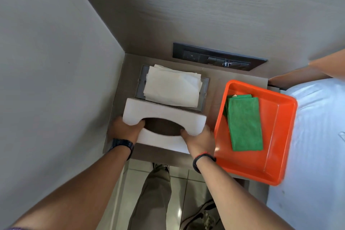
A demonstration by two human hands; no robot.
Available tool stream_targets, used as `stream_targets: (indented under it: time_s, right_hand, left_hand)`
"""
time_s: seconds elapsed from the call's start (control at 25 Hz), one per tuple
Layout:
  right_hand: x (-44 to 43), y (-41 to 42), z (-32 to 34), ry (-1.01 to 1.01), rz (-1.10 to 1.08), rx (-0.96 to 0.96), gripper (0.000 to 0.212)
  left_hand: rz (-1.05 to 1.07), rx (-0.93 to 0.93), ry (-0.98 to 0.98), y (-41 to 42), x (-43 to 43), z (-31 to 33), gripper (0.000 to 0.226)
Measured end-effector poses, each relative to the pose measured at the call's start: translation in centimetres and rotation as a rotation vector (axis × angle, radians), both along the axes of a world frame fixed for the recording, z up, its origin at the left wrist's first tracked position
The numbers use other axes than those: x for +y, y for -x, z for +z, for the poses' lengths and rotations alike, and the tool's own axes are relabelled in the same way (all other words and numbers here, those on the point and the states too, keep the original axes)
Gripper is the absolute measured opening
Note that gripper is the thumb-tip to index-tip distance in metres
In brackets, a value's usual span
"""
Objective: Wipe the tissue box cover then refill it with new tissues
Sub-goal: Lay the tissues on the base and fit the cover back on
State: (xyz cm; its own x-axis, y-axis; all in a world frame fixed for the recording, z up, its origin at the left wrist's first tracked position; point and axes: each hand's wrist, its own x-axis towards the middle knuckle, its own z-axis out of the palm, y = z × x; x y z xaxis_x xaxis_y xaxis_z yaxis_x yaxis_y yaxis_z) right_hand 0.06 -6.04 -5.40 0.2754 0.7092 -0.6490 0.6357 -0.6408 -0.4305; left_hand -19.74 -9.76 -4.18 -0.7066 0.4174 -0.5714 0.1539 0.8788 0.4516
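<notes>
Both hands hold the white tissue box cover [164, 115] at frame centre.

Left hand [124, 129] and right hand [198, 139] clasp its ends; wall close at left, orange tray [276, 136] just beside at right, tissues [172, 86] lie behind on the base.

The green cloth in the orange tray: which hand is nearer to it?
The right. The right hand holds the right end of the white tissue box cover, beside the orange tray where the green cloth lies. The left hand holds the far end.
</notes>
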Motion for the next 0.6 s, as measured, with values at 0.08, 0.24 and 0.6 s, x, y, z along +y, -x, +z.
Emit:
stream_targets:
  time_s: [0.08,0.24,0.6]
  right_hand:
    - [1.3,0.3,1.1,-0.179,-0.105,-0.032,0.058]
    - [6.3,1.2,1.8,-0.310,-0.204,-0.036,0.049]
    - [11.6,1.9,-0.9,-0.203,-0.156,-0.033,0.053]
  left_hand:
    - [-0.055,0.084,-0.055,0.3,2.4,1.3,0.056]
    - [-0.165,0.112,-0.115,1.3,8.8,2.1,0.061]
    - [-0.240,0.039,-0.074,3.1,13.2,-0.5,0.059]
